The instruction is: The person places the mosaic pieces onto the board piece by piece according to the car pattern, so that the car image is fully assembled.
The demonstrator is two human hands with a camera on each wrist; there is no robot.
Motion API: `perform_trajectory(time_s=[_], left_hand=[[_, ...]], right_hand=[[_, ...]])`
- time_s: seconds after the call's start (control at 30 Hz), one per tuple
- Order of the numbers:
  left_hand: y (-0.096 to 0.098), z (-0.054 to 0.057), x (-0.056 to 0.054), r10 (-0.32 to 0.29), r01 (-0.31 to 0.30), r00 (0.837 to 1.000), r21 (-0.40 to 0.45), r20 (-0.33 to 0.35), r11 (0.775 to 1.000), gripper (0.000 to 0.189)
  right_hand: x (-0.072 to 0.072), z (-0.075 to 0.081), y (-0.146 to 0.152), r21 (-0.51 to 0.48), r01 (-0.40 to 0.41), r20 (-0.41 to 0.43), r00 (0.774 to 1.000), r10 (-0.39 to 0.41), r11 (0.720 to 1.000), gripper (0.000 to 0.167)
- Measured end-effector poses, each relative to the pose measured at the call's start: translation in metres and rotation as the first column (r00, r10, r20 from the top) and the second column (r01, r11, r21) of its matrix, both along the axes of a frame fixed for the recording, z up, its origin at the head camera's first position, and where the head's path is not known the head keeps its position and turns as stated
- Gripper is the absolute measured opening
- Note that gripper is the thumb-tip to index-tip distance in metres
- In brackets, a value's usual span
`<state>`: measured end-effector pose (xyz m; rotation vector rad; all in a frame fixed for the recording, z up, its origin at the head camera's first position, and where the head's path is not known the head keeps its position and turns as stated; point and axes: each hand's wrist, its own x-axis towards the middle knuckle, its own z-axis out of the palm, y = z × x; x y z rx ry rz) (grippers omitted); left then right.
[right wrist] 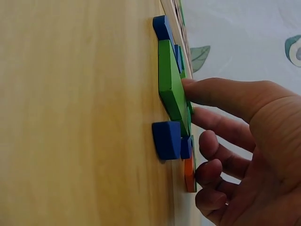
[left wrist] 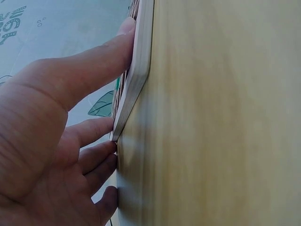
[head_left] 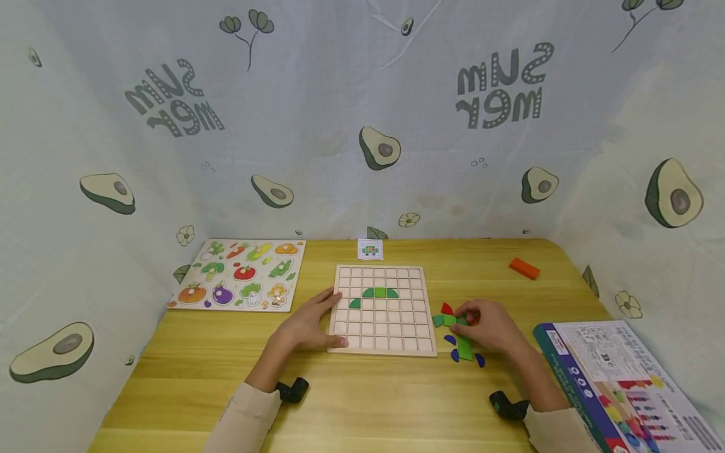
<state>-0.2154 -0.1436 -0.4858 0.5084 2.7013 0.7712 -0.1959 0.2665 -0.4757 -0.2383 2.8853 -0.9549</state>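
Note:
A wooden grid board (head_left: pixel 382 324) lies in the middle of the table. On it sit a green square (head_left: pixel 380 292) flanked by two green quarter-rounds, with one more green quarter-round (head_left: pixel 355 304) lower left. My left hand (head_left: pixel 306 324) steadies the board's left side, thumb (left wrist: pixel 101 66) on top and straight fingers against the edge. My right hand (head_left: pixel 491 325) is over loose blocks right of the board. Its thumb (right wrist: pixel 221 92) and index finger are at the green blocks (right wrist: pixel 170 82), other fingers curled; I cannot tell whether they pinch one. Blue half-rounds (right wrist: pixel 166 140) lie beside.
A small pattern card (head_left: pixel 370 250) lies behind the board. Back left is a vegetable puzzle board (head_left: pixel 238 275). An orange block (head_left: pixel 524 268) lies at the back right, and a printed box (head_left: pixel 629 384) at the right edge. Patterned cloth (head_left: pixel 323 126) surrounds the table.

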Motion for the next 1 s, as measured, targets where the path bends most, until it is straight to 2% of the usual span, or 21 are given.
perform_trajectory(time_s=[0.3, 0.5, 0.83, 1.0], left_hand=[[0.0, 0.001, 0.0, -0.006, 0.006, 1.0, -0.008, -0.004, 1.0, 0.107], [-0.001, 0.001, 0.0, -0.013, 0.013, 1.0, -0.006, -0.007, 1.0, 0.107], [-0.001, 0.0, 0.0, -0.007, 0.007, 1.0, -0.017, -0.01, 1.0, 0.106], [-0.001, -0.001, 0.0, -0.009, 0.009, 1.0, -0.014, -0.012, 1.0, 0.106]], right_hand=[[0.002, 0.005, -0.001, -0.006, 0.011, 0.004, 1.0, -0.011, 1.0, 0.028], [-0.002, 0.011, -0.004, -0.019, -0.01, -0.049, 0.999, 0.009, 1.0, 0.029], [-0.012, 0.012, -0.024, -0.061, -0.036, -0.081, 0.996, 0.031, 0.998, 0.034], [-0.016, 0.014, -0.038, -0.067, -0.049, -0.09, 0.995, 0.043, 0.997, 0.028]])
